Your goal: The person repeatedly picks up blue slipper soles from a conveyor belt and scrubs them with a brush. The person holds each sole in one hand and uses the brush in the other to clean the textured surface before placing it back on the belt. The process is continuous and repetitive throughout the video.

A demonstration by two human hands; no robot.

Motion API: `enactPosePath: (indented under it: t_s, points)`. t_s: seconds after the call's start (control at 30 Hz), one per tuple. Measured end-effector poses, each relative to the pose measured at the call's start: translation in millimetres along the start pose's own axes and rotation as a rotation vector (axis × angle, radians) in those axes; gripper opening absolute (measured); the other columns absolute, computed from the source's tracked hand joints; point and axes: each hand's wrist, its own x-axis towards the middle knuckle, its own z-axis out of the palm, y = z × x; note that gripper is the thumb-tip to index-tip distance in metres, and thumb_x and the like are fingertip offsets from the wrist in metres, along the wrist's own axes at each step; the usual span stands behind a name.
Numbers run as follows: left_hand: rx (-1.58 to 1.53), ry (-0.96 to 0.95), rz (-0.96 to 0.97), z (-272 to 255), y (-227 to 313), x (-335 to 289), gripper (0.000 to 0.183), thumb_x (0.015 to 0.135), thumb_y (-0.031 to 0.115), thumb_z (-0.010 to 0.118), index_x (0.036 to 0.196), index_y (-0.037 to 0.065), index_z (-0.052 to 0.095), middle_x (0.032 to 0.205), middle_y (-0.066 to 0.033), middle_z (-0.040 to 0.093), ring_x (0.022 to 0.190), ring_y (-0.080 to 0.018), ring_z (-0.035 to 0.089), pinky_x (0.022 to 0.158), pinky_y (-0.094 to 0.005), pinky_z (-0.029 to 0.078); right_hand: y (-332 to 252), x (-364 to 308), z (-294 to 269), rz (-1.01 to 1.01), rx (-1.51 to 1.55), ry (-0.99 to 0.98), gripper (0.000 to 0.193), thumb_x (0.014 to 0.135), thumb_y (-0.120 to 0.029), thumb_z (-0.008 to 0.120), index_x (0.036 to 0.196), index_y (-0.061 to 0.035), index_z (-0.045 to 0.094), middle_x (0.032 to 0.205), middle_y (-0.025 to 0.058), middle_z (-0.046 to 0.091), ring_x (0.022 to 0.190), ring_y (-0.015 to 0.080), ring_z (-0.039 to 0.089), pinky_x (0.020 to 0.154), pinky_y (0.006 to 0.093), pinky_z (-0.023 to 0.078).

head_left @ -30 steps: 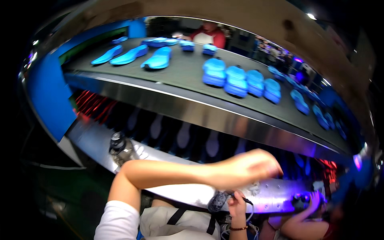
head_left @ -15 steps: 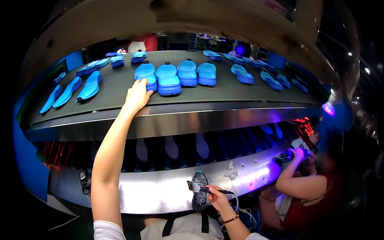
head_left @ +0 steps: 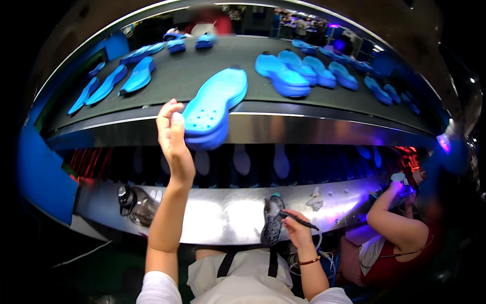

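My left hand [head_left: 176,144] is raised in front of the upper conveyor belt and closed on a blue shoe sole [head_left: 215,104]. The sole is tilted, with small holes in the end beside my thumb. Lower down, my right hand [head_left: 298,232] grips a black-handled brush [head_left: 302,221], which has a pale tube running from its rear end. The brush's front end is over a black, hole-patterned sole-shaped piece [head_left: 272,230] lying at the near edge of the metal bench [head_left: 223,218].
Several blue soles [head_left: 324,71] lie on the dark belt [head_left: 172,86]. Below it, a dark lower level holds pale sole shapes [head_left: 242,160]. A bottle [head_left: 137,205] stands at the bench's left, a crumpled white scrap [head_left: 315,200] at its right. A co-worker [head_left: 400,228] sits at right.
My left hand has lifted a blue sole off the belt and drawn it nearer. My right hand still holds the brush over the black piece, its angle changed. The whole view has shifted.
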Motion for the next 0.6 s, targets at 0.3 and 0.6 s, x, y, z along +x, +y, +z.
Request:
enactPosePath:
  t_s: [0.3, 0.6]
  points:
    - [-1.161, -0.431, -0.961, -93, -21, -151, 0.076, 0.078, 0.045, 0.055, 0.132, 0.001, 0.025, 0.12, -0.0245, 0.044, 0.108, -0.0352, 0.049, 0.087, -0.0442, 0.043, -20, -5, 11, -0.181, 0.099, -0.174, 0.023, 0.074, 0.0, 0.055, 0.096, 0.0033, 0.056, 0.097, 0.0166, 0.059, 0.093, 0.0235, 0.057, 0.086, 0.032, 0.044]
    - [-1.112, -0.222, -1.393, -76, -35, -221, 0.099, 0.068, 0.081, 0.013, 0.134, 0.007, 0.024, 0.122, -0.0253, 0.041, 0.11, -0.0386, 0.045, 0.09, -0.0484, 0.039, 8, 19, 62, 0.052, -0.097, -0.298, 0.018, 0.075, 0.0, 0.056, 0.092, 0.0051, 0.059, 0.092, 0.0155, 0.062, 0.087, 0.0197, 0.058, 0.082, 0.0301, 0.044]
